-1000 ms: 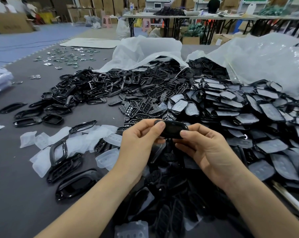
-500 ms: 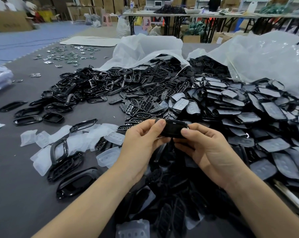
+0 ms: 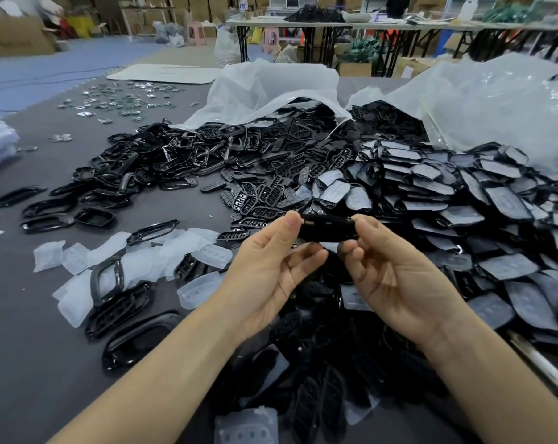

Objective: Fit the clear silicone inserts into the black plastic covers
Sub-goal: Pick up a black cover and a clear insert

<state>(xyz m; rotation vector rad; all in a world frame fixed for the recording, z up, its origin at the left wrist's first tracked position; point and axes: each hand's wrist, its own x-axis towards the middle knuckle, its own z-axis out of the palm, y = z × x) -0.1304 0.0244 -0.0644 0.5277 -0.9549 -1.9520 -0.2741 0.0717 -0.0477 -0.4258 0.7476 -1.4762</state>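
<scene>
1. Both palms are now facing up toward me, where a moment ago I was seeing the backs of my hands folded over the piece. The piece is also sitting a little higher and more in the open.
2. My left hand point(image 3: 268, 270) is pinching the left end of the black cover point(image 3: 327, 228), and my right hand point(image 3: 399, 280) is pinching the right end. The two hands are close together but not touching. The rest of my fingers are curling loosely below it.
3. I am holding the black cover up off the table point(image 3: 30, 347), above the near edge of the heap, with its long edge turned toward me.
4. I am reading this turn as a check after pressing, because the fingers are no longer bearing down on the face. The cover is showing only dark from this side, so I cannot tell whether an insert is fully seated.
5. Clear inserts point(image 3: 136, 261) are lying in a loose patch to my left, with a few black parts among them. Loose covers point(image 3: 264, 197) are spilling from the white bags point(image 3: 271, 88) behind.
6. On my right the finished pile point(image 3: 463, 206) is showing pale inserts in black rims. If this one is seated, I judge it is heading there, and a fresh insert is waiting close by.
</scene>
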